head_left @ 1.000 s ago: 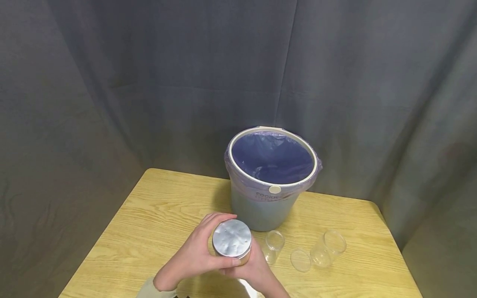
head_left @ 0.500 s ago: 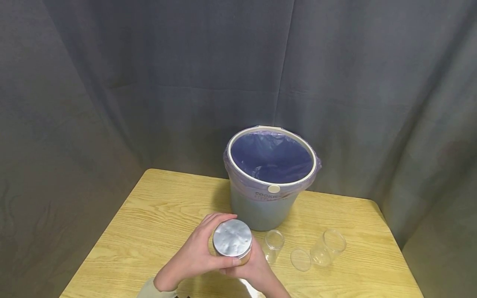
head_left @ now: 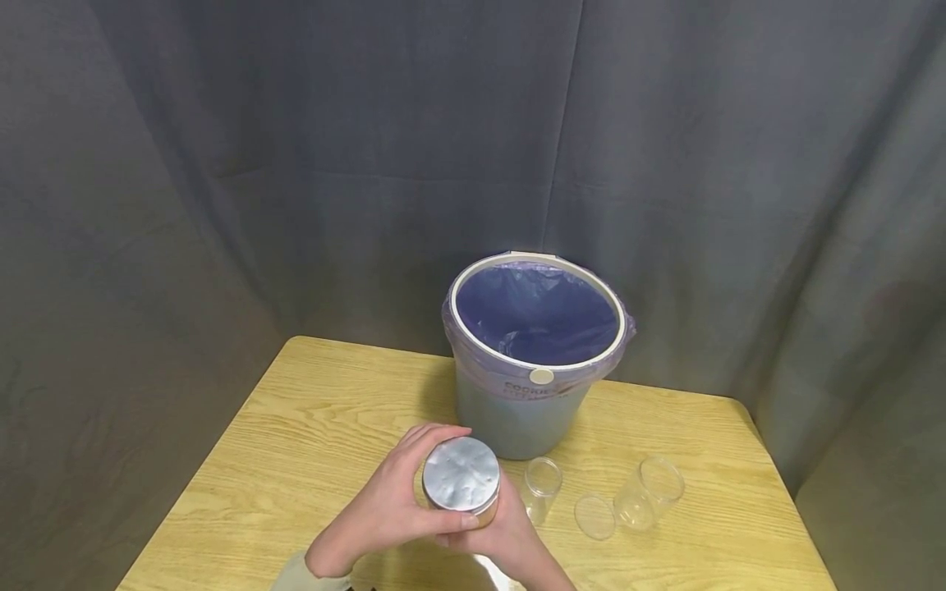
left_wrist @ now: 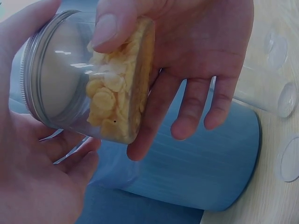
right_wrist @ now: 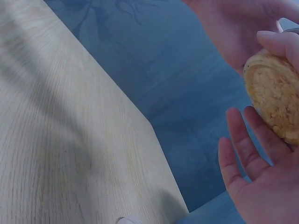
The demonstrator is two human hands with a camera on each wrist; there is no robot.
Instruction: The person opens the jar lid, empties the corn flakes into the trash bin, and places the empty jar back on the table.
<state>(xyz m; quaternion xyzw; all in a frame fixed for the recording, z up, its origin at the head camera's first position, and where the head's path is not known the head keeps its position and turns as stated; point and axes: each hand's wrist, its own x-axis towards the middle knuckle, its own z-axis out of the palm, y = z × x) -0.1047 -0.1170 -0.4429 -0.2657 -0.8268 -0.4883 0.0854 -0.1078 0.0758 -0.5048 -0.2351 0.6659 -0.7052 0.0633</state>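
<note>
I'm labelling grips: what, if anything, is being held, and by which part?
A clear jar of yellow flakes: the left hand grips its silver lid end; the right hand holds it near the base, thumb on its side.

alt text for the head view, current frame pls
A person's left hand and right hand hold a silver-topped jar over a wooden table. Just beyond stands a bin with a purple liner; to the right are two clear containers and a clear disc. Grey curtains hang behind.
</note>
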